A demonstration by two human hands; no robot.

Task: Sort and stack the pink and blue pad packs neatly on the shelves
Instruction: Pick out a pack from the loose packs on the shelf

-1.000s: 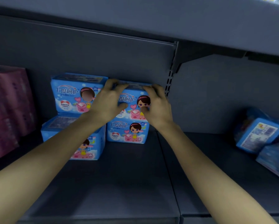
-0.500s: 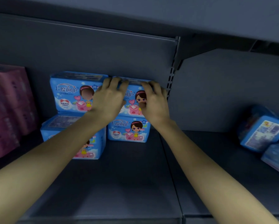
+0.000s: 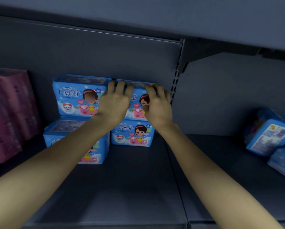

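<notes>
L hand (image 3: 115, 103) & R hand (image 3: 158, 107) both gripping top blue pack (image 3: 136, 105), fingers curled over its top edge, sits atop lower blue pack (image 3: 132, 135), mid shelf (image 3: 130, 187), pink packs (image 3: 9, 109) far L

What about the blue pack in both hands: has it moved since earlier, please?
Yes: the held pack shifted slightly left and back over the lower pack.
</notes>
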